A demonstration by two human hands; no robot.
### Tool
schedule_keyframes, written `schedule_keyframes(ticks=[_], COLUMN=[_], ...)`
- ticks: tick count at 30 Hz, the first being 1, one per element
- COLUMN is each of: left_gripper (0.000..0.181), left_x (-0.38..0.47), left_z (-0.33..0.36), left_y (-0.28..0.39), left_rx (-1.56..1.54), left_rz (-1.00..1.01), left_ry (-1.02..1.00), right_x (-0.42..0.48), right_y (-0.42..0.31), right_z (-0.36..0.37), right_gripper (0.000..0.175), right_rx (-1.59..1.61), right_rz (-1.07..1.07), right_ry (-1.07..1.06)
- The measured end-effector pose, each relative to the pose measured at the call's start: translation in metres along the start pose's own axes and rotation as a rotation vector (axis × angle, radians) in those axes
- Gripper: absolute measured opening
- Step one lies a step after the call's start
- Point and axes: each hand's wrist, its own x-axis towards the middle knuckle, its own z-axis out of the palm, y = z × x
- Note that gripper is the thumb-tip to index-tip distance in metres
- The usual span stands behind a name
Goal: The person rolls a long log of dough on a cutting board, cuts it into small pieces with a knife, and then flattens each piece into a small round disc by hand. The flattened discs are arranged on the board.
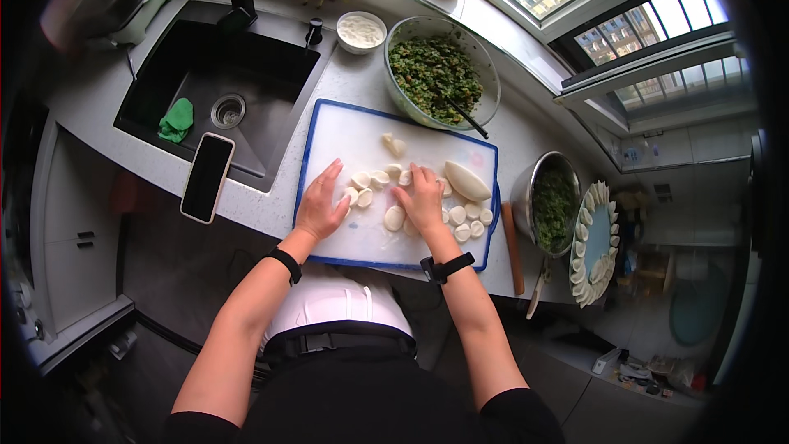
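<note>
A white cutting board with a blue rim (394,262) lies before me, scattered with small flattened rounds of pale dough (457,215). My left hand (322,205) rests at the board's left part, fingers apart, its thumb beside a small cluster of dough pieces (360,180). Over the middle right, my right hand (423,198) is spread among other pieces; its fingertips are close to one dough piece (405,177), and whether they press it cannot be told. A long tapered lump of dough (467,180) lies right of that hand. Two joined bits of dough (393,145) sit near the far side.
Behind the board stand a glass bowl of chopped green filling (434,77) and a bowl of flour (361,32). Rightward are a wooden rolling pin (513,248), a metal bowl of greens (551,209) and a plate ringed with dumplings (595,243). A phone (208,177) overhangs the sink (265,74) edge.
</note>
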Motion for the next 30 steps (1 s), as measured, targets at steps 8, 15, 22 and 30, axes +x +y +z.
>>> schedule_keyframes(ticks=[8, 15, 22, 30], left_gripper=[0.059, 0.058, 0.060, 0.060], left_x=[0.001, 0.000, -0.004, 0.000], left_z=[-0.001, -0.002, -0.001, -0.001], left_y=[-0.002, -0.002, -0.001, -0.002], left_rx=[-0.008, -0.061, -0.062, -0.027], left_rz=[0.015, -0.017, -0.017, 0.002], left_ry=[0.024, 0.012, 0.009, 0.000], right_x=[-0.060, -0.067, -0.048, -0.046], right_y=[-0.041, -0.073, -0.070, -0.046], right_z=[-0.017, -0.006, 0.032, 0.008], right_gripper=[0.040, 0.081, 0.092, 0.076], right_rx=[0.143, 0.069, -0.130, 0.490], right_rz=[-0.224, -0.170, -0.248, -0.017], right_ry=[-0.148, -0.165, -0.335, -0.195])
